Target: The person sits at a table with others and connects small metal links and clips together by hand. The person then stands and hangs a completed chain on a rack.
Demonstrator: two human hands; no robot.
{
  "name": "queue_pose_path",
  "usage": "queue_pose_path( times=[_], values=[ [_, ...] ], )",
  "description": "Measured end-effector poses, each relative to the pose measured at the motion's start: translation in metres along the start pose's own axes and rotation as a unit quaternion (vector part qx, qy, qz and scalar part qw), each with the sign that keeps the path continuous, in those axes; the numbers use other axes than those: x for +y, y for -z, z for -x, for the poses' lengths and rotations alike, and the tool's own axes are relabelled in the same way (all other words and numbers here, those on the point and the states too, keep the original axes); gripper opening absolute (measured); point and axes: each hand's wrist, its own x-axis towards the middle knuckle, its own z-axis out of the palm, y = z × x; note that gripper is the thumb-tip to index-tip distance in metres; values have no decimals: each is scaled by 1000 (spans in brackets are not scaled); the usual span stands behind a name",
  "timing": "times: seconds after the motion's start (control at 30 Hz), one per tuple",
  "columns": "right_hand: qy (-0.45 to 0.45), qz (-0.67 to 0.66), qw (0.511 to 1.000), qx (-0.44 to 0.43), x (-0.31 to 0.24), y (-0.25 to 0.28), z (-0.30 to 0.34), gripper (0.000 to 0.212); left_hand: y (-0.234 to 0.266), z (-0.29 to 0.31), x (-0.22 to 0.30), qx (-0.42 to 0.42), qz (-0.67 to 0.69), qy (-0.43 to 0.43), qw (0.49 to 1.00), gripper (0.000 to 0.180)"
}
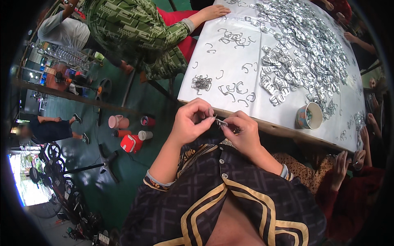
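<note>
White-covered table [273,115] holds tangled grey wire hooks [201,83] within reach beyond the left hand [191,121], which apparently pinches a thin metal sliver [216,116] near the small silver metal piece [222,122] the right hand [245,131] grips, seemingly to steady it.

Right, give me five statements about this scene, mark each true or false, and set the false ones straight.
1. The fingers of the right hand hold a small silver piece. True.
2. The left hand rests flat on the white tabletop. False: it is raised with bent fingers, its fingertips beside that piece.
3. The large heap of silver pieces lies on the tabletop. True.
4. The cup stands to the left of both hands. False: it stands on the tabletop, to their right.
5. The red container stands on the tabletop. False: it is on the green floor.
</note>
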Motion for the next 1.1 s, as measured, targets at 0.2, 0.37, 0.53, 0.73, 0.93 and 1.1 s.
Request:
queue_pose_path(
  times=[0.2,0.37,0.53,0.73,0.93,1.1],
  values=[
    [13,-8,1000,-26,-5,-7,-3,13,-2,25,4,22,-119,-37,992,12],
    [31,-14,999,-34,-7,-10,-2,14,-10,25,4,58,-147,-58,986,14],
    [11,-31,999,-34,-3,2,-2,17,-19,29,2,105,-108,-56,987,15],
    [-84,264,938,208,78,60,-10,25,-14,30,1,125,-126,-71,982,16],
    [-117,428,872,207,139,102,-4,27,-9,31,1,116,-136,-60,982,15],
    [-133,437,860,226,143,110,-9,19,-7,32,-3,129,-151,-61,978,15]
  ],
)
